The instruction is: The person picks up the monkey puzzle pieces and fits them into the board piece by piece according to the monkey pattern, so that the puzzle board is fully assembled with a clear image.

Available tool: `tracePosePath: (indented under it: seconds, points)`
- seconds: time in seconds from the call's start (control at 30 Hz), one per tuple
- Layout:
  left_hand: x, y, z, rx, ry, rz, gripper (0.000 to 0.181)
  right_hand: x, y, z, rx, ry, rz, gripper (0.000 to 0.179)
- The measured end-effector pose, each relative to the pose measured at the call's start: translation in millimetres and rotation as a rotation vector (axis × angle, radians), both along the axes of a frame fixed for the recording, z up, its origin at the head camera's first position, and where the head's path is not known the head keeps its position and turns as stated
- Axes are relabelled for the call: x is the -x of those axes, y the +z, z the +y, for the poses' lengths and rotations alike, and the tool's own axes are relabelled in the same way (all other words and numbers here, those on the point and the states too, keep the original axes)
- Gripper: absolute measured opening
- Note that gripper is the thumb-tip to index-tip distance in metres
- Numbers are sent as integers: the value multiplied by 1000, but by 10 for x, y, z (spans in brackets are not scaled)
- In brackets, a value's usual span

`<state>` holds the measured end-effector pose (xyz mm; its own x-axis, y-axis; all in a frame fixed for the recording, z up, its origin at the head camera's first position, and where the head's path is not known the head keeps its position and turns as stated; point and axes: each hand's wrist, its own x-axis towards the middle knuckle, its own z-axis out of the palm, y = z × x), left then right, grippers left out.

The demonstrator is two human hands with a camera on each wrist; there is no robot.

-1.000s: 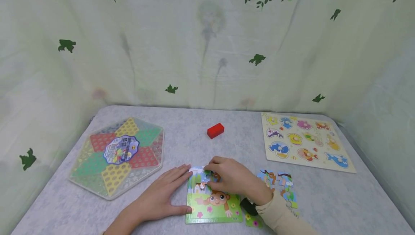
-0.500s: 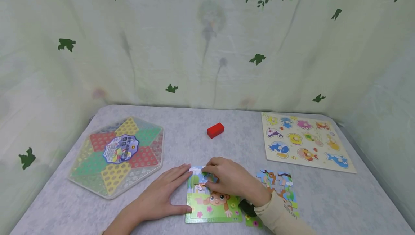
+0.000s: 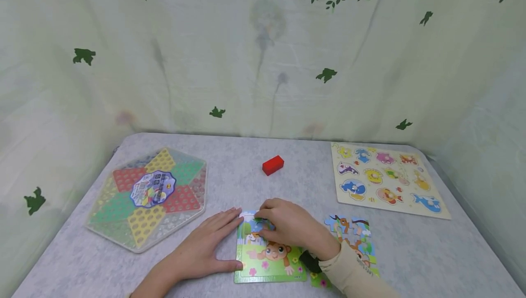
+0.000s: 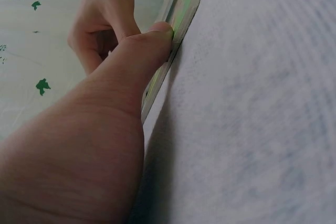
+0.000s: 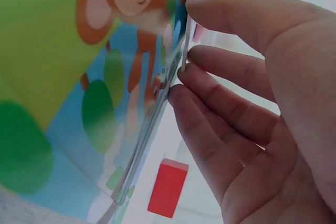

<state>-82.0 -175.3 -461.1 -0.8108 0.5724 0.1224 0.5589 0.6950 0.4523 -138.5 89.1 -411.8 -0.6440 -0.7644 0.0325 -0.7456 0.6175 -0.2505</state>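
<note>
A jigsaw puzzle board (image 3: 260, 276) with a cartoon monkey on a green meadow lies flat at the table's front. Along its left side rests my left hand (image 3: 201, 247), fingertips at the upper left corner and thumb on the lower left edge; in the left wrist view that thumb (image 4: 157, 31) presses the rim. Over the board's upper part, my right hand (image 3: 297, 226) pinches a thin puzzle piece (image 5: 186, 43) between thumb and fingers, seen edge-on in the right wrist view. The hand covers much of the board's upper right.
Right of the board lie several joined puzzle pieces (image 3: 365, 233), partly under the right sleeve (image 3: 355, 270). A red block (image 3: 273, 165) sits farther back. At left is a hexagonal Chinese checkers box (image 3: 189, 200); at back right, a wooden animal peg puzzle (image 3: 390, 189).
My right hand has shifted slightly left over the board with the puzzle piece in its fingers. The left hand stays in place.
</note>
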Motion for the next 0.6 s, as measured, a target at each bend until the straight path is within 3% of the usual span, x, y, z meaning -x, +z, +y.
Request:
tracePosePath:
  seconds: [0.6]
  points:
    - [1,-13,1,4,-6,23,97,4,-81,-23,4,4,58,35]
